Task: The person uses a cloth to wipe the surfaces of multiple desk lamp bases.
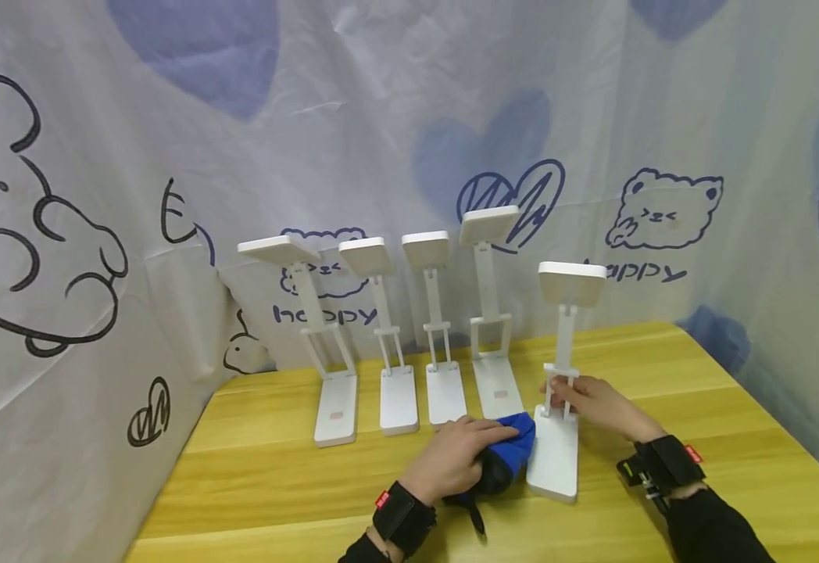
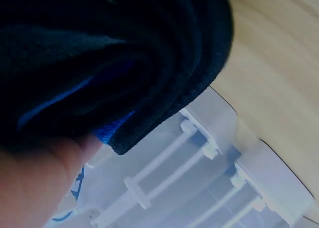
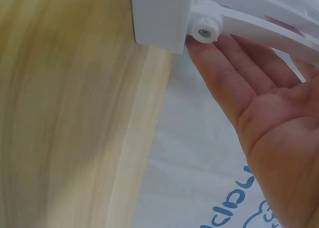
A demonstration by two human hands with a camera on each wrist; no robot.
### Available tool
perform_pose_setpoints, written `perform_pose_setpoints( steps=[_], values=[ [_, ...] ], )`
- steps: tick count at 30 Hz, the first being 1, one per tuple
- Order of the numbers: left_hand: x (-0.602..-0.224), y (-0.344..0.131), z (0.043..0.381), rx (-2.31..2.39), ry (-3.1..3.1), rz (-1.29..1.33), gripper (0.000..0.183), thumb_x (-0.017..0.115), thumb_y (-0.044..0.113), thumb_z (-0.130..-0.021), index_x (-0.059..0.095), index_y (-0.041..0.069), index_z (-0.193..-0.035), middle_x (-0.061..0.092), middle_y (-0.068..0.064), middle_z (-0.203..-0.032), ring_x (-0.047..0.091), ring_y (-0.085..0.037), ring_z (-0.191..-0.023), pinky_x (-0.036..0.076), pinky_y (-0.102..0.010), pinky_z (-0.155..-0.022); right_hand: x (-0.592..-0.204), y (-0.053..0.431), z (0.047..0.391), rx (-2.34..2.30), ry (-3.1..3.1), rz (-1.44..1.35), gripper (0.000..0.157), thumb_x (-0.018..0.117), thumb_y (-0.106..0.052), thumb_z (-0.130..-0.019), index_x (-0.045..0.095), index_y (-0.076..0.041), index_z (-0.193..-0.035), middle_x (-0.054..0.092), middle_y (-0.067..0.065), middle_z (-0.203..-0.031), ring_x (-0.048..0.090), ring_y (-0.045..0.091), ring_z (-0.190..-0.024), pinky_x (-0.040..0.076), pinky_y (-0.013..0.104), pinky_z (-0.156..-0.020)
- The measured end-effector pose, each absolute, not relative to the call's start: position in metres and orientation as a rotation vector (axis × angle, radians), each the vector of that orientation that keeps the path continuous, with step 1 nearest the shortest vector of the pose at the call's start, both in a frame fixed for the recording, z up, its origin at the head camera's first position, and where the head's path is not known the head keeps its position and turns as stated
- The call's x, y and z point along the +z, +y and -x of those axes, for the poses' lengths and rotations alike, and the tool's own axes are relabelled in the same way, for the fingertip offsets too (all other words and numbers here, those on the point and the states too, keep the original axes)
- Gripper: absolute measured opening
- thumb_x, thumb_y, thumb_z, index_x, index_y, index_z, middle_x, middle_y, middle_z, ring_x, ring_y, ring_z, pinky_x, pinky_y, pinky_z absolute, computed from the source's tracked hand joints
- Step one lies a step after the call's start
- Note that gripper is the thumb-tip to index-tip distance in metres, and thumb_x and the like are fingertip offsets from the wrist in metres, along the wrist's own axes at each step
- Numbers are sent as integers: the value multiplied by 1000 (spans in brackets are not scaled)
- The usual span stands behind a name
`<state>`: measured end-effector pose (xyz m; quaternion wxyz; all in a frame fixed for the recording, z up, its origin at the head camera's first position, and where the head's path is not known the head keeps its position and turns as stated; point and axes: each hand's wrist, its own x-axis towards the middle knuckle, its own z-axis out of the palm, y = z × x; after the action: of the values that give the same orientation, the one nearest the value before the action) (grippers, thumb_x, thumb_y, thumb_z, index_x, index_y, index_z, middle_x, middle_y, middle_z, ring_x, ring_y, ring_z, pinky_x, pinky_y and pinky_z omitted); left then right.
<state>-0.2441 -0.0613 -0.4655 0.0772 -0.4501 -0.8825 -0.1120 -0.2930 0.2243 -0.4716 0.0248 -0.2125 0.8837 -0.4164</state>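
Observation:
At the right of the head view, a white folding desk lamp [image 1: 553, 461] stands upright on its flat base, its panel head tilted over. My right hand [image 1: 609, 407] grips the lamp's lower double-rod arm just above the base. In the right wrist view, the fingers [image 3: 224, 71] reach behind the arm close to the hinge. My left hand [image 1: 452, 457] holds a bunched blue-and-black cloth [image 1: 515, 447] beside that base, with a dark strap hanging down. The left wrist view shows the cloth [image 2: 199, 43] folded in thick layers, the thumb side of the hand [image 2: 40, 180] below it.
Several similar white lamps stand in a row to the left, among them the far-left lamp [image 1: 335, 414] and the taller lamp [image 1: 497, 383] behind the cloth. All are on a yellow wood-grain table [image 1: 262, 469]. A printed curtain [image 1: 381, 117] hangs behind and at both sides.

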Motion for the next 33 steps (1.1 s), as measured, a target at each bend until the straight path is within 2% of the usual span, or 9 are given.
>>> perform_pose_setpoints(
  steps=[4, 10, 15, 25, 33],
  values=[
    [-466, -50, 244, -314, -2648, 1354, 67, 52, -4, -80, 49, 27, -138, 57, 4, -132, 52, -15, -115, 47, -37, -96, -470, 223, 290, -1269, 2779, 661, 43, 40, -35, -101, 65, -4, -116, 69, 9, -94, 59, 20, -83, 51, 40, -71],
    [-464, -40, 245, -275, -2660, 1353, 65, 55, -1, -81, 49, 29, -138, 56, 5, -132, 53, -13, -112, 48, -35, -93, -468, 223, 290, -1271, 2768, 677, 38, 41, -30, -101, 64, -4, -117, 68, 8, -94, 60, 20, -82, 51, 39, -69],
    [-462, -29, 247, -239, -2665, 1357, 62, 56, 1, -83, 50, 30, -137, 56, 5, -133, 52, -14, -113, 48, -34, -93, -469, 223, 290, -1267, 2765, 690, 38, 41, -31, -101, 65, -5, -116, 69, 8, -95, 60, 20, -83, 52, 41, -72],
    [-463, -4, 249, -144, -2725, 1251, 54, 58, 9, -87, 53, 34, -135, 55, 9, -134, 52, -15, -110, 50, -41, -84, -471, 222, 290, -1245, 2777, 680, 42, 38, -34, -102, 64, -5, -117, 69, 13, -100, 63, 23, -92, 54, 45, -78],
    [-464, 11, 249, -43, -2728, 1149, 58, 65, 14, -81, 54, 37, -133, 55, 10, -134, 54, -16, -105, 49, -39, -78, -471, 223, 290, -1273, 2774, 673, 39, 39, -33, -102, 65, -7, -115, 69, 12, -101, 62, 22, -90, 53, 43, -75]
  ],
)
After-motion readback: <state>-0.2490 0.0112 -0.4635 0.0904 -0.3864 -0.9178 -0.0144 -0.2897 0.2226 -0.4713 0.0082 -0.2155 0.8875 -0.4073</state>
